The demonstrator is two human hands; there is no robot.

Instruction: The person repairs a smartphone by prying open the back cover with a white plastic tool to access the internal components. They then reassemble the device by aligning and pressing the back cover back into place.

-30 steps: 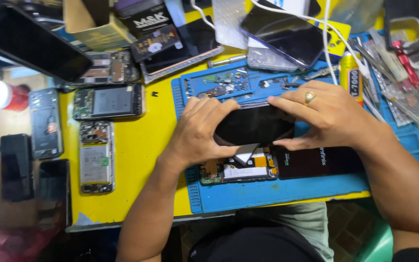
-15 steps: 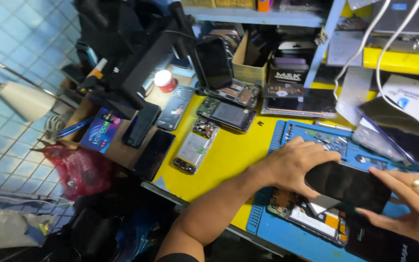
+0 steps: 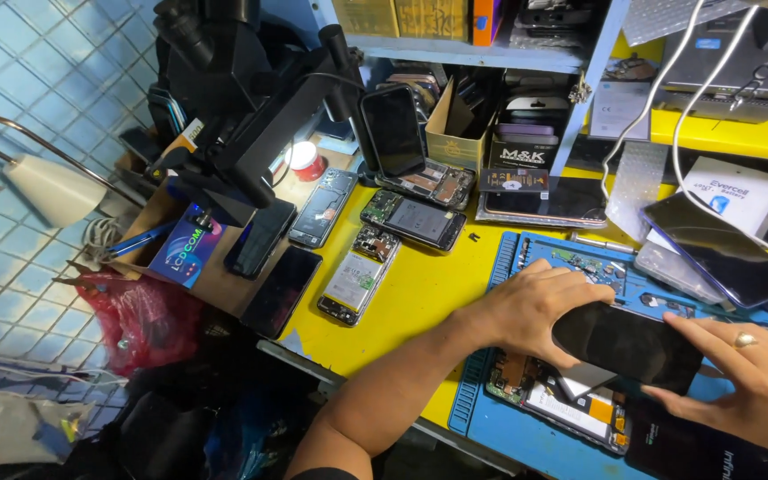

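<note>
Holding the black phone screen panel (image 3: 628,345) flat between both hands, the person keeps it just above the opened phone body (image 3: 562,402) that lies on the blue repair mat (image 3: 526,258). The left hand (image 3: 535,307) curls over the panel's left end with fingers pinching its edge; the right hand (image 3: 753,378), a ring on one finger, has its fingers spread along the right end and lower edge.

To do this well, the panel should stay level and square to the body beneath — any tilt would likely strain whatever still joins the two, though no cable can be made out here. Grip by the edges only, with even pressure from both sides. The yellow table (image 3: 420,298) is crowded with other opened phones (image 3: 355,274) nearby, so movements are best kept small.
</note>
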